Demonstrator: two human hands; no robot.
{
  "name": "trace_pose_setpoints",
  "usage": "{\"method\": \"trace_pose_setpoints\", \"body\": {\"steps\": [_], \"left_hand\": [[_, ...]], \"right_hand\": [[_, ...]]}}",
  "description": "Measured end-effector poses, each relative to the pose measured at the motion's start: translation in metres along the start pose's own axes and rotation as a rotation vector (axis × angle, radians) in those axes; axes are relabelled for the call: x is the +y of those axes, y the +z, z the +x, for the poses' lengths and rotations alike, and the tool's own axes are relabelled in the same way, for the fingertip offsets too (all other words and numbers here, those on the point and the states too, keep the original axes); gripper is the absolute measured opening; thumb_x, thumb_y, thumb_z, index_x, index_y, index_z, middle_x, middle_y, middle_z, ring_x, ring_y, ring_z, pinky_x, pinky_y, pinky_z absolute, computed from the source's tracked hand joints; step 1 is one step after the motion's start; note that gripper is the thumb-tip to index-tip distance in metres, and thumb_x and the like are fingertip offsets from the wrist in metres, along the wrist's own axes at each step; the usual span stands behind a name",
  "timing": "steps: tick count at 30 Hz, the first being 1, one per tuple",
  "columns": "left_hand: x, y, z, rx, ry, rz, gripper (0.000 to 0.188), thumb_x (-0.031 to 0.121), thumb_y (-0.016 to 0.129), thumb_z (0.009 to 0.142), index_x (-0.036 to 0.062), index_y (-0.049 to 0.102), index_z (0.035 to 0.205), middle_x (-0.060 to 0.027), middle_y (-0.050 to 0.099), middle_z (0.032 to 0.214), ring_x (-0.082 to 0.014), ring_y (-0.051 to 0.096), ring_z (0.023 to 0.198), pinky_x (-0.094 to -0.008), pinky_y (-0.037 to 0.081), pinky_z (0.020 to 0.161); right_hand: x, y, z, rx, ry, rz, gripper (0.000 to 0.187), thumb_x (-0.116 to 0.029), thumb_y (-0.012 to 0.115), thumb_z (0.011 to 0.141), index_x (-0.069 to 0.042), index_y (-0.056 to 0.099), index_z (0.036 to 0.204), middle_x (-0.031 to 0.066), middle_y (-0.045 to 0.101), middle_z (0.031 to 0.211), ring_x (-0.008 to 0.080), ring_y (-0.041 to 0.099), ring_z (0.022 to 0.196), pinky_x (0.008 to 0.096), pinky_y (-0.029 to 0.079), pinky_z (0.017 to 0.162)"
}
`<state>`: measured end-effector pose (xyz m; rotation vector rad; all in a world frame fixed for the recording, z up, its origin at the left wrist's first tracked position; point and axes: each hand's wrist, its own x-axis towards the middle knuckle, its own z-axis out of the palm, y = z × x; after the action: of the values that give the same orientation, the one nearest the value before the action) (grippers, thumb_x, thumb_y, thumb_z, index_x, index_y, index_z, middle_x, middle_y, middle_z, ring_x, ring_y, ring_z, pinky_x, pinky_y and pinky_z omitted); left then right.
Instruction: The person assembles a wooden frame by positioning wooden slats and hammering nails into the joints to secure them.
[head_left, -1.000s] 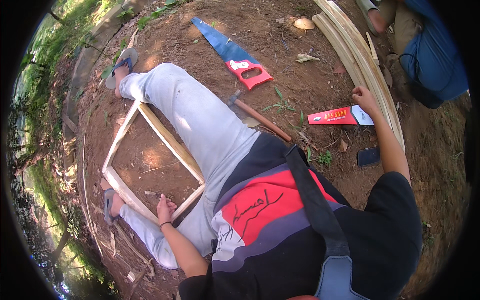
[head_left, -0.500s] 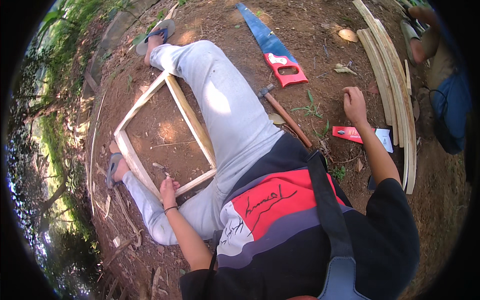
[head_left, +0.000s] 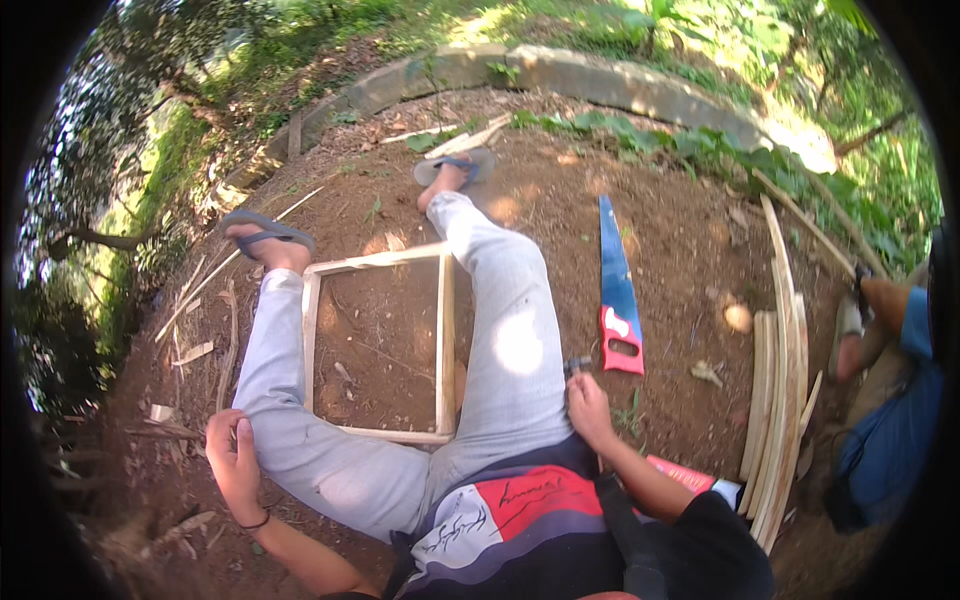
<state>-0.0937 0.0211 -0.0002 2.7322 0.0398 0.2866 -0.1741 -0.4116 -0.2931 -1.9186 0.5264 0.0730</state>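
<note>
My right hand (head_left: pixel 592 408) is closed around a hammer just below its dark metal head (head_left: pixel 577 366), beside my right thigh. The hand and forearm hide most of the handle. My left hand (head_left: pixel 234 466) hangs beside my bent left knee, fingers loosely curled and thumb apart, with nothing visible in it. Between my legs a four-sided frame of pale wood strips (head_left: pixel 447 345) lies on the brown soil. Its near edge passes close to my thighs.
A handsaw (head_left: pixel 620 290) with blue blade and red handle lies right of my leg. Long wood strips (head_left: pixel 783 400) are stacked farther right, near another person's blue garment (head_left: pixel 895 440). A red-and-white packet (head_left: pixel 690 474) lies by my right forearm. A low concrete kerb (head_left: pixel 600 78) curves behind.
My right hand has come down leftward from above the soil onto the hammer. My left hand has moved from the frame's near corner to outside my left knee. The view has turned.
</note>
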Motion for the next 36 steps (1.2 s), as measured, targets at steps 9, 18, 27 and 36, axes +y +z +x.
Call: {"method": "trace_pose_setpoints", "body": {"steps": [9, 18, 27, 36], "left_hand": [[0.056, 0.066, 0.080, -0.324, 0.023, -0.399, 0.046, 0.034, 0.052, 0.093, -0.0042, 0.051, 0.118, -0.0257, 0.058, 0.107, -0.0410, 0.057, 0.099, -0.0421, 0.045, 0.087], [0.082, 0.196, 0.076, -0.280, -0.103, -0.017, 0.088, 0.052, 0.058, 0.084, -0.0096, 0.028, 0.139, -0.0331, 0.020, 0.145, -0.0500, 0.023, 0.133, -0.0555, 0.026, 0.105], [0.135, 0.217, 0.123, -0.447, 0.321, 0.079, 0.075, 0.056, 0.061, 0.079, 0.0099, 0.043, 0.136, -0.0293, 0.012, 0.149, -0.0483, 0.009, 0.137, -0.0641, 0.014, 0.104], [0.122, 0.274, 0.114, -0.740, 0.408, 0.131, 0.074, 0.060, 0.057, 0.080, 0.0107, 0.047, 0.135, -0.0317, 0.011, 0.149, -0.0482, 0.006, 0.138, -0.0613, 0.014, 0.105]], "right_hand": [[0.058, -0.059, -0.029, -0.482, 0.081, -0.277, 0.028, -0.022, 0.051, 0.092, 0.001, 0.058, 0.107, 0.0166, 0.064, 0.097, 0.0265, 0.062, 0.093, 0.0365, 0.047, 0.086], [0.023, -0.104, -0.057, -0.364, 0.437, -0.127, 0.031, -0.025, 0.052, 0.093, 0.000, 0.058, 0.110, 0.0135, 0.065, 0.097, 0.0217, 0.062, 0.094, 0.0340, 0.048, 0.084], [0.204, -0.163, -0.308, 0.552, 1.003, -0.163, 0.020, -0.019, 0.063, 0.083, -0.002, 0.059, 0.093, 0.0080, 0.064, 0.081, 0.0192, 0.062, 0.075, 0.0365, 0.050, 0.070], [0.181, -0.230, -0.258, 0.717, 1.117, -0.395, 0.021, -0.018, 0.067, 0.080, -0.003, 0.058, 0.093, 0.0067, 0.063, 0.083, 0.0196, 0.062, 0.078, 0.0373, 0.049, 0.072]]}}
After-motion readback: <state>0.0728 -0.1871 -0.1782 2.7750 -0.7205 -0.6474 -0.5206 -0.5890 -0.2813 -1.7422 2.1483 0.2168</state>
